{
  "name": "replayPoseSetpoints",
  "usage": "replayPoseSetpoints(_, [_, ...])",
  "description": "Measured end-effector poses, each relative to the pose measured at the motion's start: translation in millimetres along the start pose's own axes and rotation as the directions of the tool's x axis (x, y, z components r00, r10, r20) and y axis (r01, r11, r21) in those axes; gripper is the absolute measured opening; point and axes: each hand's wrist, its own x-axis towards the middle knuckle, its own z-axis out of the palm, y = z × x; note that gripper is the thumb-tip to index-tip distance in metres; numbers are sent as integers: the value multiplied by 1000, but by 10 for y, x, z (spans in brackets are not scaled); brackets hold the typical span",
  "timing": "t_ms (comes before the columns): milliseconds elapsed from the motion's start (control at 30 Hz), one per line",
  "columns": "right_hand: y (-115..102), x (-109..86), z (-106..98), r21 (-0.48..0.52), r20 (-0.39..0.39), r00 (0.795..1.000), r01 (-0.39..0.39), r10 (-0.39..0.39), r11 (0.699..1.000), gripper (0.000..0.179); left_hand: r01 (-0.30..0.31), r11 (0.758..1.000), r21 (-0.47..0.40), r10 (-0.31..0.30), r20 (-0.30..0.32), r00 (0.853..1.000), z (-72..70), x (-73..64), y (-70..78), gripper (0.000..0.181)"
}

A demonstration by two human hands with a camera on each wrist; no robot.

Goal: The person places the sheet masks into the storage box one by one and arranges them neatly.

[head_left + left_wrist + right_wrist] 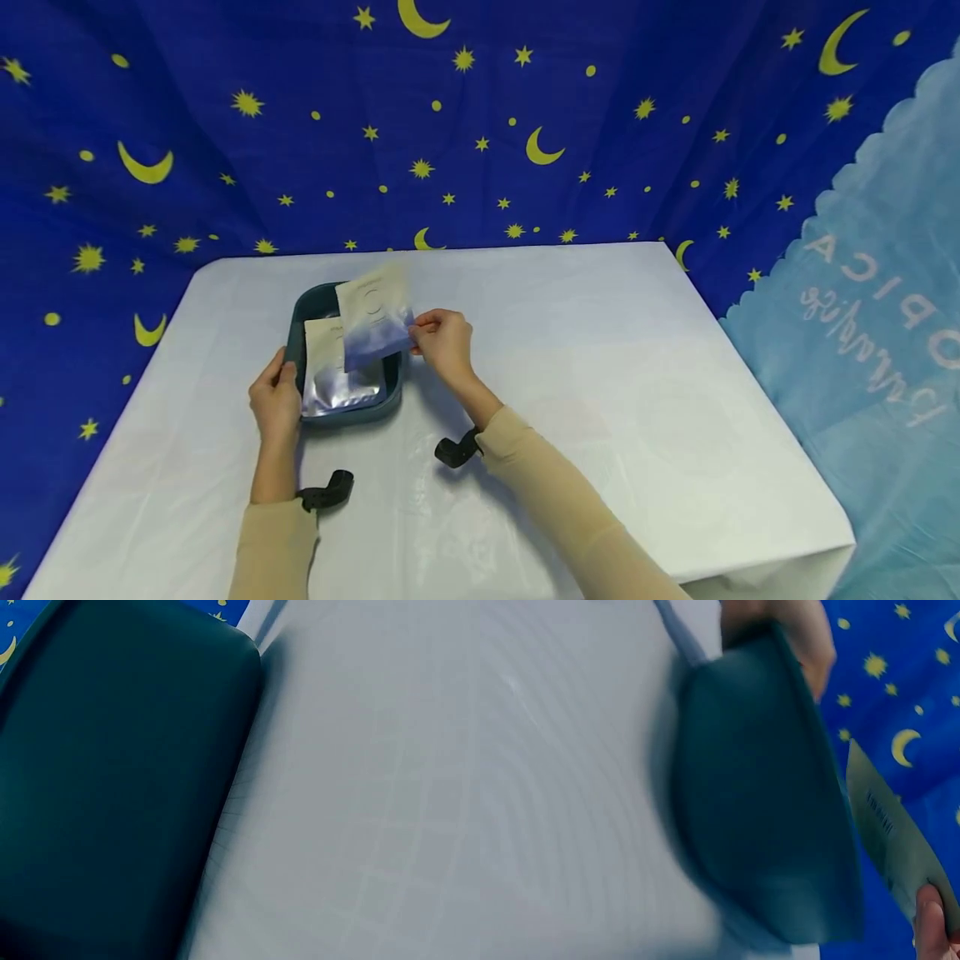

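A dark teal plastic bin (348,420) with rounded corners stands on the left part of the table. My left hand (276,400) grips its left rim. In the right wrist view, fingers of the left hand (810,641) show over the bin's edge. Above the bin's right side, my right hand (446,340) pinches the lower right edge of a foil sachet (372,321), cream at the top and violet at the bottom. Another such sachet (324,362) lies inside the bin. The left wrist view has only the bin's outer wall (127,780), with no hand visible.
A white cloth (600,375) covers the table. Black wrist cameras, one on the left (330,492) and one on the right (456,450), hang by the sleeves. Behind is a blue curtain (480,183) with moons and stars; a light blue cloth (885,333) hangs at right.
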Motion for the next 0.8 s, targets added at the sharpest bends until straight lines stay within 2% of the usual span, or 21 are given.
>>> replayPoseSetpoints(167, [2, -91, 189, -125, 33, 998, 59, -55, 990, 4, -17, 1000, -16, 17, 7, 1000, 8, -4, 6, 44])
replayPoseSetpoints(333, [2, -170, 309, -170, 83, 994, 81, -68, 982, 4, -8, 1000, -18, 8, 3, 1000, 6, 2, 3, 44])
replayPoseSetpoints(533, [-4, -241, 353, -231, 127, 987, 124, -96, 965, 7, -13, 1000, -2, 13, -11, 1000, 20, 4, -7, 43])
replayPoseSetpoints(633, [-32, -265, 350, -310, 156, 979, 172, -128, 935, 10, -13, 1000, 1, 13, -12, 1000, 25, 10, -7, 43])
replayPoseSetpoints(800, [-81, -288, 337, -482, 207, 964, 249, -166, 840, 13, -7, 1000, 22, 7, -24, 1000, 31, 17, -12, 42])
